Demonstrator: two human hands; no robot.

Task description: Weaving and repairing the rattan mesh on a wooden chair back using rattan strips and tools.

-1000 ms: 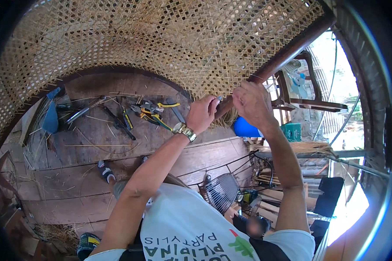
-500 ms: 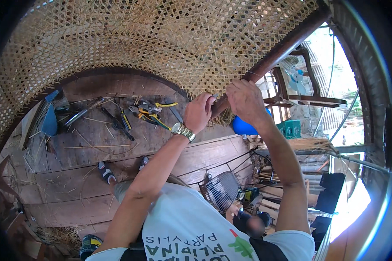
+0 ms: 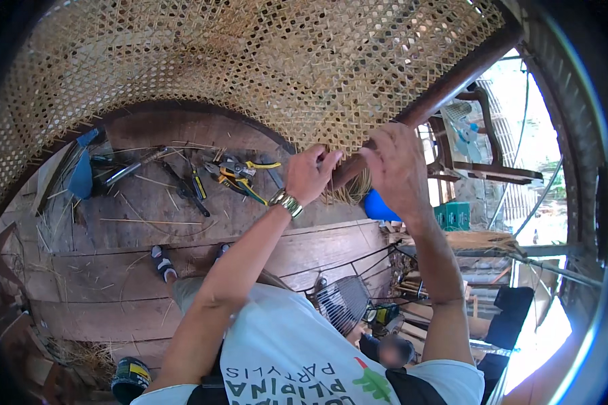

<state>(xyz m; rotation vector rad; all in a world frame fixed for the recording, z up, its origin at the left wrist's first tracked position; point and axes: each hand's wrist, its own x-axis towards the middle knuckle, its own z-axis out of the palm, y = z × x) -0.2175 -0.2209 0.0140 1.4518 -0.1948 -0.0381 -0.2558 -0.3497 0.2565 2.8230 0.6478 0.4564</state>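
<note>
A sheet of woven cane webbing [image 3: 250, 61] spans the upper view, edged by a dark brown wooden frame [image 3: 446, 84]. At the webbing's lower corner, my left hand [image 3: 309, 177] is closed, its thumb and curled fingers at the woven edge. Whatever it pinches is hidden. My right hand [image 3: 400, 169] is over the frame just to the right, thumb and fingers apart, with nothing seen in it. Loose cane ends [image 3: 350, 187] hang below the frame between the hands. A gold watch [image 3: 288, 202] circles my left wrist.
On the wooden planks left of my hands lie yellow-and-black pliers [image 3: 233, 175], a black-handled tool [image 3: 186, 189] and a metal-handled tool [image 3: 134, 167]. Right stand a blue round object [image 3: 381, 206], a green crate [image 3: 452, 216] and a wooden chair [image 3: 496, 172]. Another person [image 3: 392, 349] is at lower right.
My right hand has lifted slightly and moved right, its fingers opening from the frame. My left thumb has stretched toward the webbing's edge; the small grey tip seen there before no longer shows.
</note>
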